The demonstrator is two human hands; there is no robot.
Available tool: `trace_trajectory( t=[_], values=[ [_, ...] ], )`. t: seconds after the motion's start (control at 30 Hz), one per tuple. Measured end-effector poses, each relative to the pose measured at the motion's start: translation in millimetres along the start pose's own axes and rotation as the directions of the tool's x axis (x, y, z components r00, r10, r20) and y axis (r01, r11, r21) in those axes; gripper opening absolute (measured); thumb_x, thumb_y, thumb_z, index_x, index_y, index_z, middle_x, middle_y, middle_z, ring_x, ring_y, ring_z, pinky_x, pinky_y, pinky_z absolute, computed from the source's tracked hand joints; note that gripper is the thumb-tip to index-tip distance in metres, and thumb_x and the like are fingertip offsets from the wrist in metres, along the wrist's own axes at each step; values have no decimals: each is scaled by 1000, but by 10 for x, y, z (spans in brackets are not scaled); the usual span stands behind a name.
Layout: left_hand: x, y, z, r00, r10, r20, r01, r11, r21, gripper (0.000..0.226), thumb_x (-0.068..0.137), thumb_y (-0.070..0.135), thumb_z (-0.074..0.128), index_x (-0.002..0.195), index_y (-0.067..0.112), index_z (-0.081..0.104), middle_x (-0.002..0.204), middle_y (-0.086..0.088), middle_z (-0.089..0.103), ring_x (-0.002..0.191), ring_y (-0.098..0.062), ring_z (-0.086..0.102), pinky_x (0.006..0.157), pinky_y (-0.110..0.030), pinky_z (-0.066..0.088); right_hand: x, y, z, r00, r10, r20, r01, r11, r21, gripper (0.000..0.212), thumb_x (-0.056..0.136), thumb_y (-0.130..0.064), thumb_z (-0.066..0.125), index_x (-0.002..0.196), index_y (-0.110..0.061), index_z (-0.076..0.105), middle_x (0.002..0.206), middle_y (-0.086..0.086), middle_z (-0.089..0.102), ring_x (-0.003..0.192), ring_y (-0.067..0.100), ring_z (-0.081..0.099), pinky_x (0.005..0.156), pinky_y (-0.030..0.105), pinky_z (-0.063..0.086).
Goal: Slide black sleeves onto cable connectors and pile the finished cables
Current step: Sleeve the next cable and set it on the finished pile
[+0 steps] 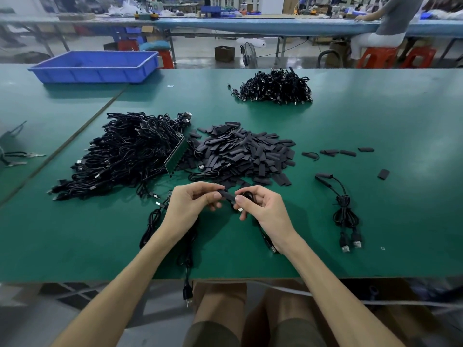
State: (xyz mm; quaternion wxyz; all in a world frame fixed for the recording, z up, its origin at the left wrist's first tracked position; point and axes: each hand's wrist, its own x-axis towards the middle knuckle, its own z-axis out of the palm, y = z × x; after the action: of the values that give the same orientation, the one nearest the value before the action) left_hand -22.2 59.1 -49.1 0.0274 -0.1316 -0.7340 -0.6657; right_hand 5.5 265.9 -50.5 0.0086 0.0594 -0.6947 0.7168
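Note:
Above the near edge of the green table (375, 116), my left hand (193, 201) pinches a flat black sleeve (227, 195) between thumb and fingers. My right hand (260, 204) pinches the end of a black cable (266, 240) at the sleeve's right end; the cable trails under my right wrist to a USB plug. A heap of loose black sleeves (240, 154) lies just beyond my hands. A big tangle of black cables (125, 151) sits to the left. Two cables (344, 211) lie at the right, one with a sleeved end.
A second pile of black cables (274, 87) lies at the far middle. A blue plastic bin (96, 66) stands at the far left. A few stray sleeves (338, 153) lie right of the heap. Another cable (186, 249) hangs over the front edge. A person sits at the back bench.

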Motion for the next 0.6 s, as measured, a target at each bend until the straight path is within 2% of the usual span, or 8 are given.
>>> trace_trajectory(
  t=[0.13,0.23,0.37,0.47,0.53,0.6],
  values=[
    [3,-8,2,1000,7,3,-7,1000,28,19,93,7,69,108,15,78,83,-11,78,76,-29,74,73,-34,62,-7,-17,24,998,17,61,-12,997,-74,12,93,-15,77,101,-7,74,81,9,79,59,16,65,66,23,54],
    [15,24,9,1000,-1,16,1,1000,12,21,93,9,70,112,14,76,87,-10,78,80,-25,75,72,-29,61,-6,-31,32,999,15,50,-13,999,-48,13,92,-13,78,102,-6,74,81,9,79,59,13,67,64,22,54],
    [121,128,10,998,-63,29,63,998,28,20,94,9,69,114,8,71,94,-7,79,83,-25,77,68,-29,60,0,-23,35,997,-24,-67,27,999,33,14,93,-13,77,104,-6,72,84,10,79,62,17,68,70,22,55],
    [174,243,52,996,-84,24,77,977,197,9,96,8,68,104,11,70,89,0,79,77,-20,76,62,-30,57,6,-8,5,984,-34,-172,56,991,122,17,94,-17,76,106,-7,69,91,9,80,69,19,72,77,22,56],
    [175,335,130,980,-137,144,89,951,297,7,97,12,67,102,12,71,87,1,79,76,-18,76,60,-31,56,9,5,-15,976,-41,-212,76,984,162,15,94,-17,76,105,-9,68,93,9,79,78,20,74,80,24,56],
    [148,402,285,922,-212,323,67,912,405,12,97,20,68,104,11,72,85,0,79,76,-20,76,60,-33,59,18,24,-29,968,-52,-244,92,983,158,9,93,-16,77,101,-15,72,93,6,79,86,18,73,84,28,57]
  ],
)
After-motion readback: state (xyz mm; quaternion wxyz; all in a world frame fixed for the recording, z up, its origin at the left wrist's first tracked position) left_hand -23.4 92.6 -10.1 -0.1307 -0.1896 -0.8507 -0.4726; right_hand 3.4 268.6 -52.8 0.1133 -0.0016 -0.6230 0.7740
